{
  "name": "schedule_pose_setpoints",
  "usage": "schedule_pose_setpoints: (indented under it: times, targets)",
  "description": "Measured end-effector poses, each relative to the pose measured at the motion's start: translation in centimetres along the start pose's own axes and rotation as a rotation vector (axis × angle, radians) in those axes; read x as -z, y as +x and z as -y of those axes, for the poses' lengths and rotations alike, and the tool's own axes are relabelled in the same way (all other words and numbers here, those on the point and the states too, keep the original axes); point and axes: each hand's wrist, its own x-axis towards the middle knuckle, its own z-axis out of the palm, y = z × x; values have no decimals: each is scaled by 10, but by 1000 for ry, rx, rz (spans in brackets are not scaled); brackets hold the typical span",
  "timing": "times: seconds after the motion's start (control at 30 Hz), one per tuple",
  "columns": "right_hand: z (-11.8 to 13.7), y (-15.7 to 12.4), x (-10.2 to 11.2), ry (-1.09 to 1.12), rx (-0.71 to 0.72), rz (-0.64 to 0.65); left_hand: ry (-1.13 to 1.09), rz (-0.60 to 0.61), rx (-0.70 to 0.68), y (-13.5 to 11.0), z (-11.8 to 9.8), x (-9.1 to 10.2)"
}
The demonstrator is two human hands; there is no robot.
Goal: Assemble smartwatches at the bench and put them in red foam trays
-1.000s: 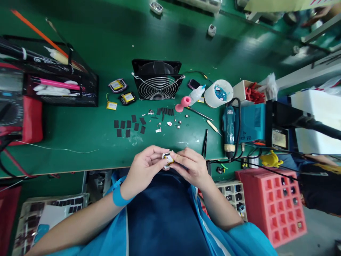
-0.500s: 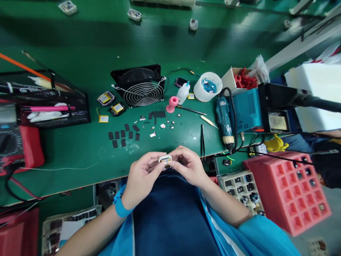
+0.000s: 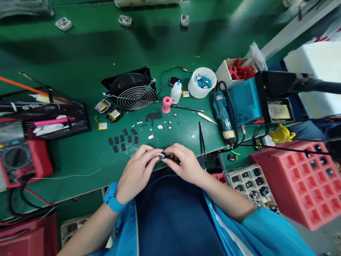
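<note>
left hand (image 3: 138, 167) pinched small device (image 3: 159, 156) at near edge of tabletop (image 3: 80, 156) | device's yellow part showed; steady rim hold, no squeezing, seemed wisest | right hand (image 3: 185, 165) half-curled just beside it, grip unclear; light touch suited best

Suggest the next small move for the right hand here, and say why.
Probably, the right hand should close its thumb and index finger gently on the device's near end, to steady it. The left hand pinches the device from the other side, while the right thumb and index finger stand parted close by; whether they touch it is hard to tell.
</note>
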Motion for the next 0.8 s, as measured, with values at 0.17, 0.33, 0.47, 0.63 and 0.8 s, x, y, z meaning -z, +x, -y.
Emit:
schedule_pose_setpoints:
  times: [0.17,0.33,0.47,0.63,0.8]
  targets:
    - [-6,-4,-2,-232,204,36,279,-50,-143,0,17,14]
    - [-5,-9,-12,-433,264,71,333,-128,-238,-17,28,8]
    - [-3,-7,-18,-558,303,40,413,-177,-342,-20,30,3]
    - [-3,-6,-20,-585,324,-2,456,-162,-391,-14,27,4]
    - [-5,-8,-23,-598,327,-35,458,-77,-431,-8,25,12]
